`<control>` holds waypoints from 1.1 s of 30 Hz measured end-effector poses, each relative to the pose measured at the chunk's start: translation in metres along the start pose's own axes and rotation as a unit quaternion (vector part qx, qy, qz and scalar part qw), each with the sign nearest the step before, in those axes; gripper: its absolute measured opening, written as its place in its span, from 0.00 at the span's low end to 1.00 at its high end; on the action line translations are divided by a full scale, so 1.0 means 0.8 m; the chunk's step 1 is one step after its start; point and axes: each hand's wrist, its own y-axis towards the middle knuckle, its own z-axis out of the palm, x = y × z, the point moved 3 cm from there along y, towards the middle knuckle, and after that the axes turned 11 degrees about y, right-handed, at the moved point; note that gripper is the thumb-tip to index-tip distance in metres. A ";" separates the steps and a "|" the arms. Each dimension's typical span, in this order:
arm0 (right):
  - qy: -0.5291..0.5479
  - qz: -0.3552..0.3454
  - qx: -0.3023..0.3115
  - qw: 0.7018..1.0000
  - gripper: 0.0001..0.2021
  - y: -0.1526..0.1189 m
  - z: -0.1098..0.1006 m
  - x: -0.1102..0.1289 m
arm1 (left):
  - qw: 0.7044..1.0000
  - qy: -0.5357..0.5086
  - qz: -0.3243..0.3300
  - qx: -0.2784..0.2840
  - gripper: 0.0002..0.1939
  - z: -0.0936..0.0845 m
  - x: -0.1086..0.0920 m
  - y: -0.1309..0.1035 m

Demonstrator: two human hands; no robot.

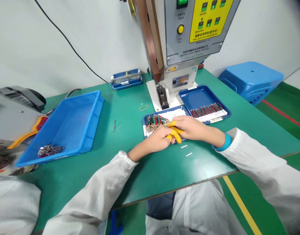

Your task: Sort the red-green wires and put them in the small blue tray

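My left hand (pixel 159 139) and my right hand (pixel 190 127) meet over the near edge of a shallow blue tray (pixel 144 125). Yellow finger cots cover several fingertips, which are pinched together; whatever is between them is too small or hidden to name. Under and beyond my hands, the tray contains a bundle of red, green and black wires (pixel 157 120) with brass-coloured ends, beside a heap of small white tubes (pixel 175 113). A second blue tray (pixel 192 96), to the right, has a row of red and green wires with white sleeves (pixel 210 112).
A bench press machine (pixel 163 98) stands just behind the trays. Left is a large blue bin (pixel 69 114) with metal parts (pixel 50 150). Two white tubes (pixel 189 154), a rubber band (pixel 144 107) and a wire piece (pixel 114 126) lie loose. Another person's sleeve (pixel 15 205) is at lower left.
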 end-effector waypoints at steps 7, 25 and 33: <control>-0.001 -0.003 -0.003 1.000 0.12 0.000 -0.001 0.001 | 1.000 0.009 -0.002 0.006 0.19 0.001 0.004 -0.001; 0.046 -0.022 -0.007 0.999 0.07 -0.001 0.000 0.004 | 1.000 0.004 -0.006 0.004 0.22 -0.001 0.000 0.000; 0.062 -0.030 -0.016 0.998 0.09 0.001 0.000 0.003 | 1.000 0.002 -0.004 0.008 0.24 0.000 0.004 0.000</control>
